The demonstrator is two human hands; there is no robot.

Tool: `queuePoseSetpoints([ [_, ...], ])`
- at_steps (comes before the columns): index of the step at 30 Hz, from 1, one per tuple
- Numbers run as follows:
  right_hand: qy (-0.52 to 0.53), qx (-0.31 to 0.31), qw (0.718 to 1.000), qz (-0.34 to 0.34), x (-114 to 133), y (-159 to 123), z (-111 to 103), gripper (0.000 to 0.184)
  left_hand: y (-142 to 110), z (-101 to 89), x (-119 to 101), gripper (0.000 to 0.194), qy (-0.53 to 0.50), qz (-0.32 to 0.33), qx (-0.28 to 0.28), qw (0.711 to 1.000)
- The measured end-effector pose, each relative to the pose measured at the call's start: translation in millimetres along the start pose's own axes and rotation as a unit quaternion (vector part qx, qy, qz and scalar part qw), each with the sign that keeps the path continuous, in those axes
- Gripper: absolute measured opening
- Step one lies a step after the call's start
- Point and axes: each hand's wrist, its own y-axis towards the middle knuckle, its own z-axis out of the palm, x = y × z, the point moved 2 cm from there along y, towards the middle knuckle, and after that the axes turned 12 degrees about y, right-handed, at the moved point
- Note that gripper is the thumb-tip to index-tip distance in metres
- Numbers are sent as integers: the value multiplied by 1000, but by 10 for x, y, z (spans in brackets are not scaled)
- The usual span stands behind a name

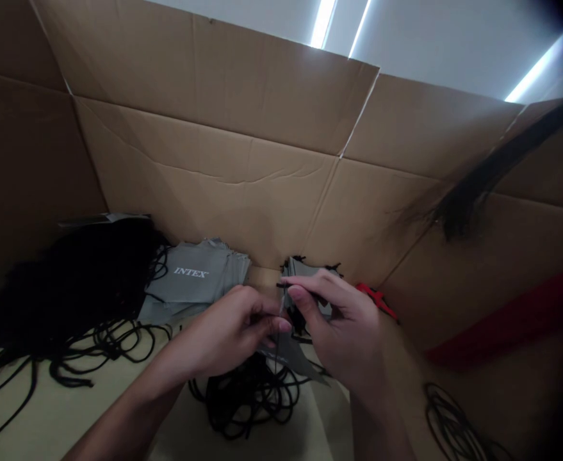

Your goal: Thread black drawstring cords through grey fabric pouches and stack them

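Observation:
My left hand (228,333) and my right hand (343,326) meet in the middle of the view, fingertips close together. Between them is a grey fabric bag (293,358) with black cord (291,307) at its edge. My left fingers pinch the cord or the bag's edge; which one is hard to tell. My right thumb and fingers grip the grey fabric. Behind my right hand stands a small bunch of grey fabric (307,272). A tangle of black cord (247,397) lies under my hands.
To the left lie a stack of grey INTEX-printed bags (195,278) and a large heap of black cord (70,288). Cardboard walls (204,173) surround the work surface. A small red piece (377,299), red cloth (506,320) and a black cord coil (454,426) lie to the right.

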Motion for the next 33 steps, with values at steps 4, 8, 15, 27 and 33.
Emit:
queuePoseSetpoints([
  [4,7,12,1000,-6,-42,-19,31,23,6,28,-28,33,56,13,-23,998],
  [8,-2,14,1000,4,-42,-39,98,26,39,80,-65,32,130,13,-74,989],
  [15,16,-4,998,63,-2,-47,192,29,83,188,-54,29,150,32,-130,980],
  [27,67,-44,991,107,67,-105,333,24,70,287,-202,27,398,-46,-180,898],
  [33,188,-39,974,123,98,-160,299,35,70,342,-178,26,432,-99,-173,879],
])
